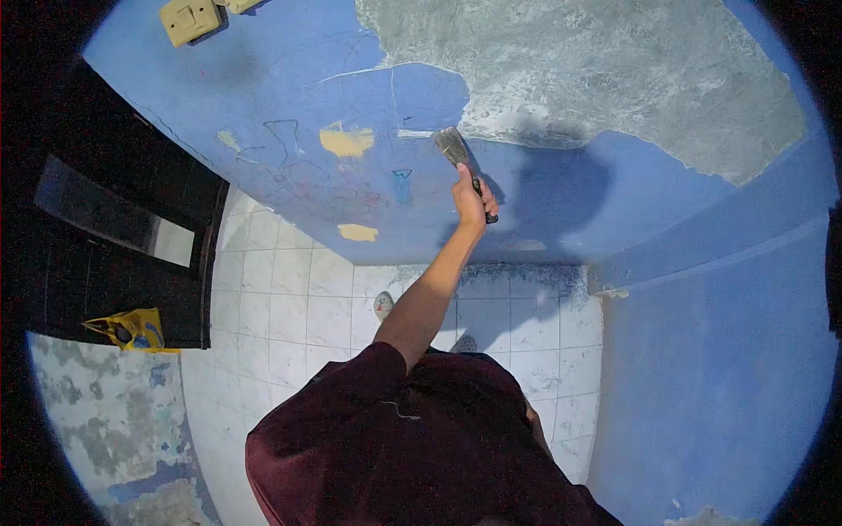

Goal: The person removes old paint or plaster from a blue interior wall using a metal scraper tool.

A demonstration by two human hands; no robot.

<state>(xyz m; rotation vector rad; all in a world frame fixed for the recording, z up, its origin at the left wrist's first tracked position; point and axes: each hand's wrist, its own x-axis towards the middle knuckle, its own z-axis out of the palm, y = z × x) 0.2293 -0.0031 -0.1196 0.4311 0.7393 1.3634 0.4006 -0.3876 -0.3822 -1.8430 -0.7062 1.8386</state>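
Observation:
My left hand (474, 198) is closed around the dark handle of a paint scraper (453, 147). The scraper's wide, worn blade points up and left against the blue wall (386, 96), just below a whitish scraped line. Above and to the right, a large grey bare patch (614, 79) with a ragged edge shows where the blue paint is off. My right hand is not visible; only a sliver of that arm shows beside the dark maroon shirt.
Cream patches (346, 141) and scribbles mark the wall. A light switch (190, 21) sits top left. A dark door (114, 219) stands at left, with a yellow bag (132, 331) near it. Paint flakes dot the white floor tiles (333, 307). Another blue wall (719, 377) stands right.

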